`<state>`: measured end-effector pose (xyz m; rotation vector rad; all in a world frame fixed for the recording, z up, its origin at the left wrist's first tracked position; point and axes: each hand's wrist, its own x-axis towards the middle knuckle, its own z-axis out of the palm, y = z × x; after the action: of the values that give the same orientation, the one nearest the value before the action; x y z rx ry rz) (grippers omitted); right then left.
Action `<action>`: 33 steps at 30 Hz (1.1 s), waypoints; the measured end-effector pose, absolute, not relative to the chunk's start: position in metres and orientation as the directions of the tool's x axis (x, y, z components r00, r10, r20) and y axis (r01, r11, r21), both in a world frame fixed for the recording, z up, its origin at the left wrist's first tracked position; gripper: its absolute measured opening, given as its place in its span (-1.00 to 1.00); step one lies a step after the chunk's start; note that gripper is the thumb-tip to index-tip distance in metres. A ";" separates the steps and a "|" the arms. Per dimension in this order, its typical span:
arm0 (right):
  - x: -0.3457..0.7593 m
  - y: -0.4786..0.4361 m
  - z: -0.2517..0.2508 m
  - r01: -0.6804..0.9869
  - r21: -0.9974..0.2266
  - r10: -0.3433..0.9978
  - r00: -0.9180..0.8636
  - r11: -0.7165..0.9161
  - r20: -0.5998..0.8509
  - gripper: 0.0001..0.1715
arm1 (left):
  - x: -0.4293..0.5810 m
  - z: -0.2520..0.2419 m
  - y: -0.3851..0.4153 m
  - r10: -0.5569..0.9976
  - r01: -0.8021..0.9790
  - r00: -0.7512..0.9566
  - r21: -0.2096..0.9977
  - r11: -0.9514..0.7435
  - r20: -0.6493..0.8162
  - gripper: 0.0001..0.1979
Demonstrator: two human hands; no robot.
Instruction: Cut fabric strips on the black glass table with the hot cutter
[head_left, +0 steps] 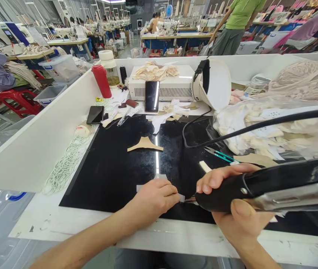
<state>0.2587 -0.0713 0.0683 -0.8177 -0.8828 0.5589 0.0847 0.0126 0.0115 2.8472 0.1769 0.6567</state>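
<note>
My right hand is wrapped round a black handheld tool with a metal strip along its side. The tool's thin metal tip points left and meets the edge of a small translucent white piece on the black mat. My left hand presses down over that piece, fingers together, covering most of it. Farther back on the mat lies a beige curved cutout. Teal-handled snips and a short cream strip rest near the tool.
A thick black cable arches over a plastic bag of cream pieces at the right. Behind the mat stand a propped phone, a white box, a white lampshade and a red bottle. Pale cord lies along the left wall.
</note>
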 end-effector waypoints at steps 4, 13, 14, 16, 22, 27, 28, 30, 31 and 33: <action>0.260 -0.071 0.072 -0.104 -0.814 0.722 0.536 0.572 0.438 -0.54 | 0.085 0.010 0.013 0.141 0.067 0.909 0.196 -0.978 0.391 -0.78; 0.262 -0.063 0.079 -0.103 -0.801 0.681 0.596 0.590 0.425 -0.48 | 0.085 0.009 0.012 0.119 0.063 0.918 0.158 -0.985 0.378 -0.81; 0.262 -0.063 0.077 -0.094 -0.804 0.681 0.595 0.587 0.428 -0.48 | 0.085 0.009 0.012 0.119 0.063 0.917 0.157 -0.986 0.381 -0.82; 0.260 -0.062 0.074 -0.084 -0.805 0.680 0.590 0.588 0.435 -0.48 | 0.085 0.010 0.012 0.115 0.057 0.911 0.156 -0.986 0.396 -0.81; 0.261 -0.062 0.071 -0.053 -0.805 0.674 0.581 0.591 0.456 -0.49 | 0.085 0.009 0.011 0.116 0.052 0.885 0.151 -0.987 0.450 -0.77; 0.260 -0.062 0.072 -0.060 -0.805 0.680 0.576 0.590 0.455 -0.50 | 0.083 0.009 0.012 0.110 0.058 0.908 0.138 -0.989 0.405 -0.78; 0.260 -0.062 0.072 -0.063 -0.808 0.683 0.575 0.585 0.450 -0.50 | 0.083 0.009 0.012 0.109 0.058 0.910 0.137 -0.989 0.401 -0.78; 0.260 -0.063 0.071 -0.063 -0.813 0.686 0.576 0.579 0.444 -0.50 | 0.083 0.010 0.011 0.109 0.058 0.905 0.135 -0.989 0.411 -0.80; 0.260 -0.063 0.071 -0.061 -0.815 0.687 0.577 0.577 0.443 -0.50 | 0.084 0.010 0.011 0.110 0.058 0.901 0.134 -0.989 0.419 -0.80; 0.260 -0.063 0.071 -0.058 -0.819 0.688 0.579 0.571 0.438 -0.50 | 0.084 0.011 0.012 0.112 0.059 0.894 0.134 -0.989 0.434 -0.79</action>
<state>0.2604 -0.0627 0.0711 -0.8587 -0.8469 0.5050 0.0841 0.0116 0.0106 2.9421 0.1339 0.6854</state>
